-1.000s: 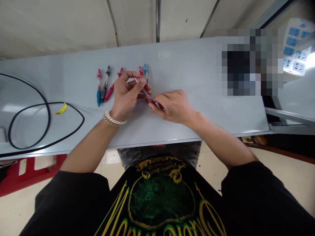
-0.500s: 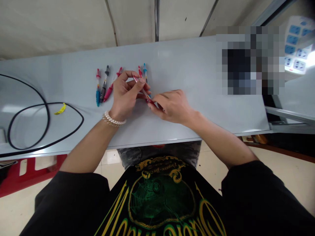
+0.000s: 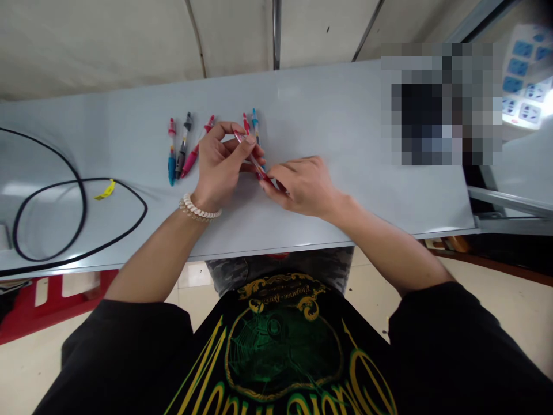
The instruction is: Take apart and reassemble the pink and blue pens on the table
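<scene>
We see a grey table [image 3: 345, 115], a pale wall [image 3: 108, 40] behind, and a cream tile floor [image 3: 510, 311].

The slim red plastic pen with a clear barrel [image 3: 254, 161] sits tilted just above the grey tabletop, pinched at both ends; its upper tip points away, its lower red end is mostly hidden.

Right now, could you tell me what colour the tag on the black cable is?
Yellow. The tag on the black cable shows best in the head view.
</scene>
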`<control>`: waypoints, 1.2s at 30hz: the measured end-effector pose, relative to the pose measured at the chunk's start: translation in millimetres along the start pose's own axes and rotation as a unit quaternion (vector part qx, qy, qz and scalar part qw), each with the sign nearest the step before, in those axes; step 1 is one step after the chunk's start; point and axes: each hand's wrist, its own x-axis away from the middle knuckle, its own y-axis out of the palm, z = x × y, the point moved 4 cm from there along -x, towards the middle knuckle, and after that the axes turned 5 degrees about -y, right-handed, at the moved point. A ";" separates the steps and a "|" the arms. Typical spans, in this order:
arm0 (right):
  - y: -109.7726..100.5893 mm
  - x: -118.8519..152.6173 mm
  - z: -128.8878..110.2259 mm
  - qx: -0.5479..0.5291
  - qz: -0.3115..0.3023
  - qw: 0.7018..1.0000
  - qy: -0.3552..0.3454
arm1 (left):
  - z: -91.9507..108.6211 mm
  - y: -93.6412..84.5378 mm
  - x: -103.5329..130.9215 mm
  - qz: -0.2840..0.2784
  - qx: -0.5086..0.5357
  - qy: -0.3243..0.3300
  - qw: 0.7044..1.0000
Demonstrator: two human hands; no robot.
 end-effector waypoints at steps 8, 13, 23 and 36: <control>2.1 0.8 0.1 0.013 0.010 1.000 -0.012 | -3.6 -0.5 -2.0 0.003 0.024 0.006 1.000; 2.9 1.1 0.2 0.013 0.012 1.000 -0.015 | -5.1 -1.8 -3.7 0.017 0.019 0.012 1.000; 1.8 0.4 0.7 0.004 0.011 1.000 -0.009 | 1.4 1.4 -1.0 0.014 0.015 0.004 1.000; 1.1 0.8 -0.3 0.019 0.020 0.999 -0.017 | 3.6 1.4 2.9 0.016 0.001 -0.013 1.000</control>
